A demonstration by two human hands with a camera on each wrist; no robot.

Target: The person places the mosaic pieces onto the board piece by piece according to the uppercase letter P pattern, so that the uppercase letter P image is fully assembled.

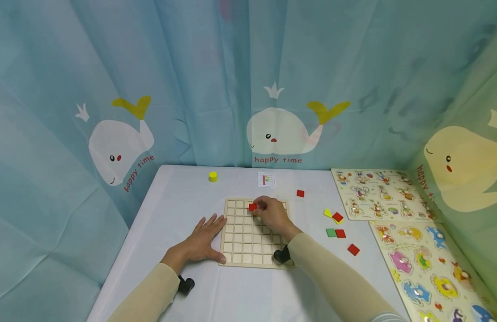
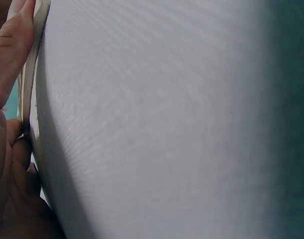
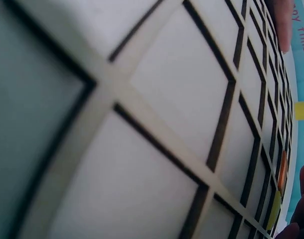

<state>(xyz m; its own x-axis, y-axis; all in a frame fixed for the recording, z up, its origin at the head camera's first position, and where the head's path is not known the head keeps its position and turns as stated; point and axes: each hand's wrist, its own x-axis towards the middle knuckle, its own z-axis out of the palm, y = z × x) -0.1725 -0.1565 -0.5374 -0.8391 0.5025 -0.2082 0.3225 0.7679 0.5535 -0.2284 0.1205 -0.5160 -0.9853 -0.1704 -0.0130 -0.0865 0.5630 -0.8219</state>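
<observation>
A wooden grid board (image 1: 242, 266) with square recesses lies in the middle of the table. My right hand (image 1: 274, 217) is over its far part and pinches a red square tile (image 1: 252, 207) between thumb and fingertips. In the right wrist view the red tile's edge shows at the far right, and an orange tile (image 3: 282, 172) and a yellow tile (image 3: 274, 211) sit in the grid below it. My left hand (image 1: 201, 239) rests with spread fingers against the board's left edge, the thumb at the near left corner. The left wrist view shows part of this hand beside the board's side.
A pattern card (image 1: 266, 180) and a yellow cylinder (image 1: 213, 176) stand beyond the board. To its right lie a lone red tile (image 1: 300, 193), a green tile (image 1: 331, 232) and several other red and yellow pieces. Two picture puzzle boards (image 1: 358, 214) cover the table's right side.
</observation>
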